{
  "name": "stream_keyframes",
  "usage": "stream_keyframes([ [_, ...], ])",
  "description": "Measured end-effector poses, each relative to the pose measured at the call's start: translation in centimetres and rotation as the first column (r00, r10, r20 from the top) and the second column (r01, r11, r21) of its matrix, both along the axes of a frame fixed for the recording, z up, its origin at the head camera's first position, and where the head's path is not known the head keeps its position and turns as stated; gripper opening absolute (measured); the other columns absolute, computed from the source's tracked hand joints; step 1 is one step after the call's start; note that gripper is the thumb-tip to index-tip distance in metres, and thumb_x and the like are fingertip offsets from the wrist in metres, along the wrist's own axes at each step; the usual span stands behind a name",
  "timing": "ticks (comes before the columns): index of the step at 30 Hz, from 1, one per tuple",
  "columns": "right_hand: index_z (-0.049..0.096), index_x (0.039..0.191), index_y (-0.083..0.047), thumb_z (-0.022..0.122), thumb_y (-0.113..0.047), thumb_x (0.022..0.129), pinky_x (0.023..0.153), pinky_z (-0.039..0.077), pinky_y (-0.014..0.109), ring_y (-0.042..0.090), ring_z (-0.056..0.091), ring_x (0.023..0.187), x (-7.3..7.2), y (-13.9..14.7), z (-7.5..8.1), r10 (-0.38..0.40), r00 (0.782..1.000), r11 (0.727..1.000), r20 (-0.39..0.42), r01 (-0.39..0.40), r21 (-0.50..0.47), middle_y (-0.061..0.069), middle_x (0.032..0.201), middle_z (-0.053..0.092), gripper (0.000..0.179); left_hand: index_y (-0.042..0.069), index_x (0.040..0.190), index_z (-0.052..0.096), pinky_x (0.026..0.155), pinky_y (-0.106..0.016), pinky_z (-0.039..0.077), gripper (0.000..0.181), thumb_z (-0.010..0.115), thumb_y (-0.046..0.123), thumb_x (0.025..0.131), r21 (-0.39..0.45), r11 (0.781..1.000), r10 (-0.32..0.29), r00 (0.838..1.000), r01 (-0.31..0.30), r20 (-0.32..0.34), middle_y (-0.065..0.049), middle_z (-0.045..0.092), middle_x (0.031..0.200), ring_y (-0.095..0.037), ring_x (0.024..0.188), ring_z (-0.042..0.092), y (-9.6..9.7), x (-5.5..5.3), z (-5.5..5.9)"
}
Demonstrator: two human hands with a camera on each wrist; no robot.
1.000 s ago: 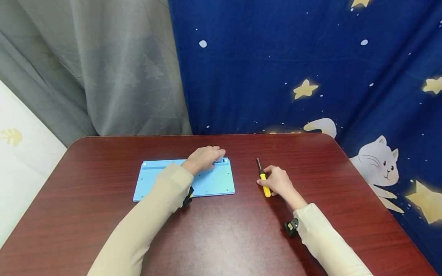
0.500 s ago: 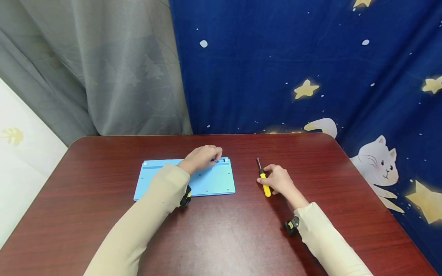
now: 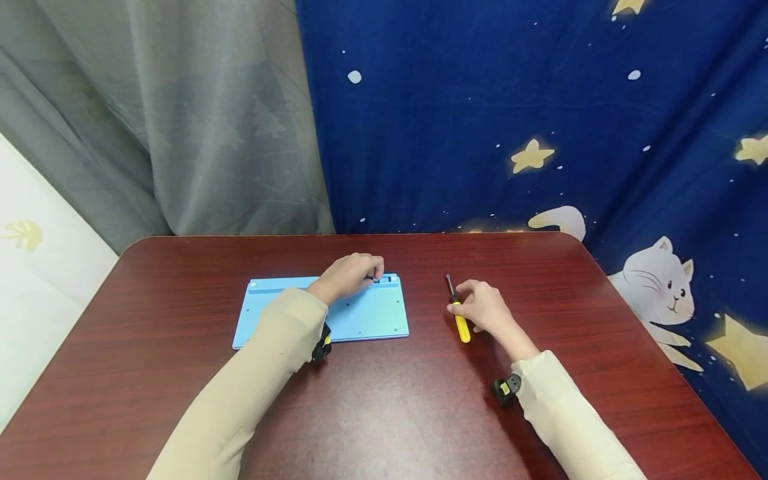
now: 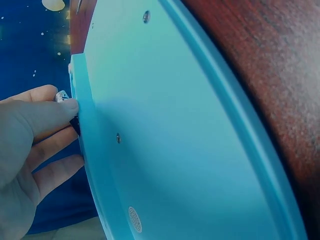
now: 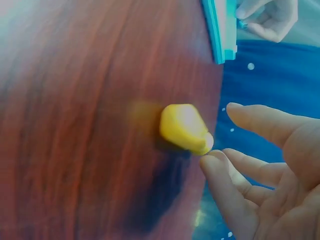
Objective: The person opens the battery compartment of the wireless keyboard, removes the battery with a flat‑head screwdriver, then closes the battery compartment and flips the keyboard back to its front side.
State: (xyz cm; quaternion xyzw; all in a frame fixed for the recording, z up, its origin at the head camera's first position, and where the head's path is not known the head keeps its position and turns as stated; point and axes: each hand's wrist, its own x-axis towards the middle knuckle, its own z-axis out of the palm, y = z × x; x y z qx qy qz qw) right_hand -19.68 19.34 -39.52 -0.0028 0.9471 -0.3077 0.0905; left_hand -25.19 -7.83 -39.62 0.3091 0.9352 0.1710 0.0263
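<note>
Sleeves: two pale sleeves, a left one coming in from the lower left of the head view and a right one from the lower right.
Wrist boxes: a small black box sits by each cuff, one right of the middle and one left of it.
Table: red-brown, shiny wood, with a bright patch at the bottom middle.
Screwdriver: it lies right of the middle of the head view. Its fat yellow handle points down the frame and its thin metal tip points up.
Right hand: it is just beside the screwdriver. The thumb and fingers are spread wide, not pinching. A tip is very close to the yellow handle; I cannot tell if it touches.
Blue board: it lies flat, left of the middle. It has little screws in it, and a narrow slot with a black bit at its upper right.
Left hand: it is over the top edge of the board. Thumb and finger pinch a little thing.
Little thing: a shiny bit at the left of the left wrist view, by the board's edge. The fingers hide most of it.
Curtains: a grey one at the upper left, and a dark blue one at the upper right with yellow stars and a white cat.
</note>
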Motion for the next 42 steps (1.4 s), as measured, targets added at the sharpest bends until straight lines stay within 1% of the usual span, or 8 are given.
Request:
stream_keyframes([
  [6,0.06,0.114,-0.005,0.074,-0.023,0.077,0.05,0.043,0.03,0.014,0.054,0.053,0.4,-1.5,0.7,0.093,0.995,0.995,-0.041,-0.091,0.038,0.002,0.069,0.061,0.043,0.014,0.087,0.056,0.073,-0.029,0.042,0.014,0.061,0.0,0.086,0.028,1.0,0.004,1.0,-0.004,0.008,0.002,0.055,0.082,-0.016,0.08,0.049,-0.1,0.1,-0.1],
  [9,0.062,0.113,-0.006,0.073,-0.022,0.077,0.052,0.043,0.03,0.013,0.055,0.057,0.7,-2.7,0.9,0.144,0.988,0.989,-0.048,-0.143,0.027,0.0,0.07,0.061,0.041,0.013,0.088,0.056,0.072,-0.029,0.042,0.013,0.061,0.001,0.086,0.041,0.999,0.005,1.0,-0.006,0.015,0.001,0.055,0.082,-0.016,0.079,0.049,-0.1,0.1,-0.2],
  [14,0.064,0.108,-0.006,0.074,-0.017,0.076,0.05,0.043,0.029,0.014,0.054,0.055,0.8,-4.7,0.5,0.2,0.977,0.978,-0.067,-0.203,-0.044,0.0,0.066,0.06,0.035,0.013,0.088,0.056,0.071,-0.029,0.042,0.012,0.061,0.002,0.086,0.06,0.998,0.0,1.0,-0.001,0.01,0.002,0.054,0.08,-0.016,0.078,0.049,-0.1,0.1,-0.3],
  [18,0.064,0.105,-0.002,0.074,-0.012,0.076,0.046,0.045,0.029,0.015,0.052,0.046,0.4,-6.0,-0.3,0.224,0.971,0.964,-0.077,-0.233,-0.127,0.002,0.064,0.06,0.032,0.013,0.088,0.055,0.07,-0.029,0.041,0.012,0.062,0.003,0.086,0.073,0.997,0.001,1.0,-0.002,0.005,0.002,0.053,0.078,-0.016,0.077,0.049,-0.2,0.1,-0.4],
  [21,0.065,0.103,-0.002,0.074,-0.01,0.076,0.044,0.046,0.029,0.015,0.051,0.044,0.1,-6.8,-1.0,0.21,0.975,0.96,-0.071,-0.219,-0.172,0.003,0.065,0.061,0.029,0.014,0.088,0.055,0.069,-0.029,0.041,0.012,0.062,0.003,0.086,0.075,0.997,0.003,1.0,-0.004,0.003,0.002,0.052,0.078,-0.016,0.077,0.049,-0.2,0.1,-0.4],
  [24,0.066,0.102,-0.003,0.074,-0.009,0.076,0.045,0.047,0.028,0.016,0.053,0.047,-0.1,-7.4,-1.5,0.188,0.98,0.962,-0.07,-0.198,-0.19,0.004,0.069,0.062,0.028,0.014,0.088,0.055,0.069,-0.028,0.041,0.013,0.063,0.004,0.086,0.082,0.997,0.006,1.0,-0.006,0.0,0.003,0.052,0.077,-0.015,0.076,0.049,-0.2,0.1,-0.5],
  [33,0.066,0.098,-0.005,0.075,-0.007,0.075,0.049,0.05,0.028,0.017,0.056,0.055,-0.3,-8.1,-2.4,0.083,0.996,0.968,-0.04,-0.09,-0.233,0.007,0.077,0.059,0.024,0.016,0.087,0.055,0.069,-0.028,0.043,0.015,0.064,0.004,0.085,0.12,0.993,0.01,1.0,-0.009,-0.005,0.002,0.054,0.079,-0.015,0.076,0.05,-0.4,-0.1,-0.8],
  [42,0.065,0.099,-0.002,0.075,0.001,0.073,0.054,0.053,0.032,0.018,0.059,0.058,-0.5,-8.2,-2.9,0.015,0.999,0.919,0.048,0.005,-0.393,0.011,0.077,0.056,0.028,0.013,0.088,0.056,0.072,-0.028,0.044,0.014,0.065,0.003,0.084,0.149,0.988,0.022,1.0,-0.025,0.021,0.001,0.055,0.081,-0.016,0.077,0.05,-0.6,-0.2,-0.6],
])
